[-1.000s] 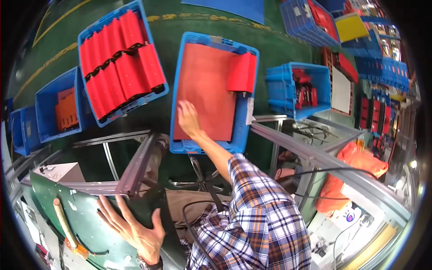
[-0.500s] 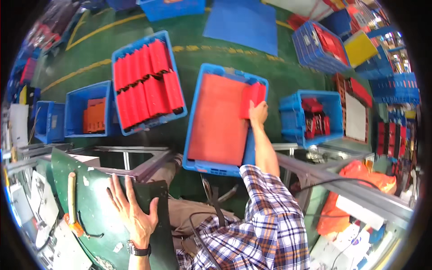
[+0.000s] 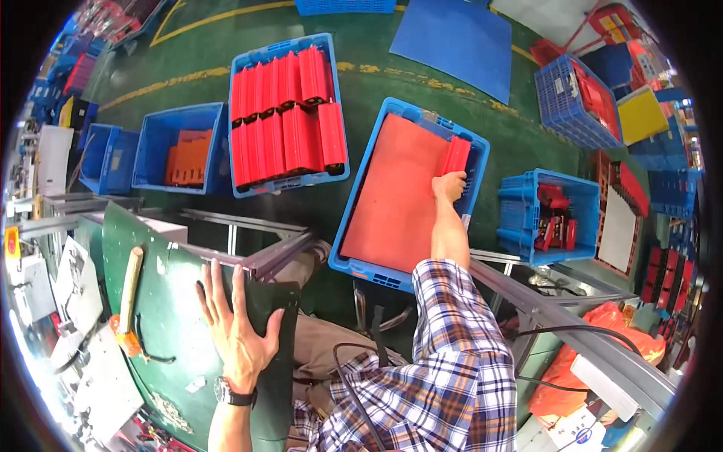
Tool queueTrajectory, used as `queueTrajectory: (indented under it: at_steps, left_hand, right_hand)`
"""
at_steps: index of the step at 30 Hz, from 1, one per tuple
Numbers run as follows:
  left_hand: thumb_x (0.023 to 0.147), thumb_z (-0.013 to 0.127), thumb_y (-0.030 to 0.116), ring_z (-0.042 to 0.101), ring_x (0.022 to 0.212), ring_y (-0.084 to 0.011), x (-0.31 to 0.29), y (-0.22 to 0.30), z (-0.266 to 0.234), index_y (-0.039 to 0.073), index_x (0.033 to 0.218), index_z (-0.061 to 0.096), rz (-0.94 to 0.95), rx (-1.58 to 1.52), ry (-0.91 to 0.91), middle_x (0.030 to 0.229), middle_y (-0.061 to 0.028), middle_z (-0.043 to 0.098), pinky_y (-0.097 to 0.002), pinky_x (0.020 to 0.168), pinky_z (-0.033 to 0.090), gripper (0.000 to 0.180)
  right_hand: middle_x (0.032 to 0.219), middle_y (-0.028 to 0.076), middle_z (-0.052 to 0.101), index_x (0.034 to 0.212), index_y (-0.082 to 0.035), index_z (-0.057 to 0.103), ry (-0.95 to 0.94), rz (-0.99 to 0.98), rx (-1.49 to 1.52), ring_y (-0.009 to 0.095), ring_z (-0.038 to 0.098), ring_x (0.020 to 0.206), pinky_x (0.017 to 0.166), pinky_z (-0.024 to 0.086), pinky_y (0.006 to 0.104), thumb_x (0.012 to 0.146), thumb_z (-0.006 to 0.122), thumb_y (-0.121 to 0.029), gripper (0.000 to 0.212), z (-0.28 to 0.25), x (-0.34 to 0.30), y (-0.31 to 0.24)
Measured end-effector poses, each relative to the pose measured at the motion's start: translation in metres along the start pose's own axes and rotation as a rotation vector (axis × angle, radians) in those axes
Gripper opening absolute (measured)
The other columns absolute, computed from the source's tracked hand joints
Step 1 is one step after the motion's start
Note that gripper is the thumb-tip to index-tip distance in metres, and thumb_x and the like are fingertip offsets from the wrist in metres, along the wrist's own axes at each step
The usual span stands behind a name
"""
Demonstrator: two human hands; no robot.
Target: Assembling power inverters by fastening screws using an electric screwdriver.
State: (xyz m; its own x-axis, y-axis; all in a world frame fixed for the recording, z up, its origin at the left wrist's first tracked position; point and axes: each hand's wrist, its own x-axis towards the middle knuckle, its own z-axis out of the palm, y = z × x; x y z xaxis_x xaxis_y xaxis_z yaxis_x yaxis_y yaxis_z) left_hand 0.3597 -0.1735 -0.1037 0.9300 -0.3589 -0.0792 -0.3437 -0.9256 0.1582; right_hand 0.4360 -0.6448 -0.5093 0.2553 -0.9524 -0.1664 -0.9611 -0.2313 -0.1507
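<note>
My left hand [image 3: 239,335] lies flat on a green mat [image 3: 273,369], its fingers spread and nothing in them. To its left on the mat is a tool with a wooden handle [image 3: 132,286] and an orange part. Stretched forward, my right hand [image 3: 449,187] is closed on the near end of a red rectangular housing [image 3: 456,154]. That housing is inside a blue crate [image 3: 363,175], at the right edge of a flat orange-red sheet [image 3: 392,188] covering most of the crate. My fingertips are partly hidden behind the hand.
Another blue crate [image 3: 337,83] at the far left holds rows of red housings [image 3: 297,139]. Blue bins stand left [image 3: 151,162] and right [image 3: 516,218], with orange and red parts inside. A metal frame rail [image 3: 557,313] runs beside my right arm. A blue sheet [image 3: 456,45] lies on the floor.
The whole view has shifted, so the crates appear farther right. My right hand and the red housing stay near the crate's right side, the housing turned slightly. My left hand remains flat.
</note>
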Motion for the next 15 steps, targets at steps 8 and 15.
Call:
queueTrajectory:
  at_steps: [8, 15]
  left_hand:
    - [0.074, 0.086, 0.03, 0.027, 0.151, -0.0463, -0.004, -0.007, -0.006, 0.008, 0.152, 0.044, 0.005, -0.134, 0.131, 0.161, -0.0247, 0.033, -0.0617, 0.125, 0.017, 0.092]
    - [0.09, 0.069, 0.053, 0.037, 0.148, -0.0386, -0.024, -0.021, 0.026, 0.003, 0.15, 0.045, 0.095, -0.242, 0.427, 0.152, -0.0234, 0.047, -0.0558, 0.126, 0.021, 0.082]
  right_hand:
    - [0.073, 0.018, 0.071, 0.095, 0.003, 0.067, -0.454, -0.276, 0.399, 0.03, 0.072, 0.064, 0.054, 0.056, 0.048, 0.079, 0.079, -0.034, 0.042, -0.089, -0.016, 0.055]
    - [0.137, 0.02, 0.061, 0.144, 0.003, 0.051, -0.922, -0.65, 1.202, 0.029, 0.063, 0.118, 0.1, 0.051, 0.043, 0.087, 0.074, -0.007, 0.063, -0.214, -0.151, 0.048]
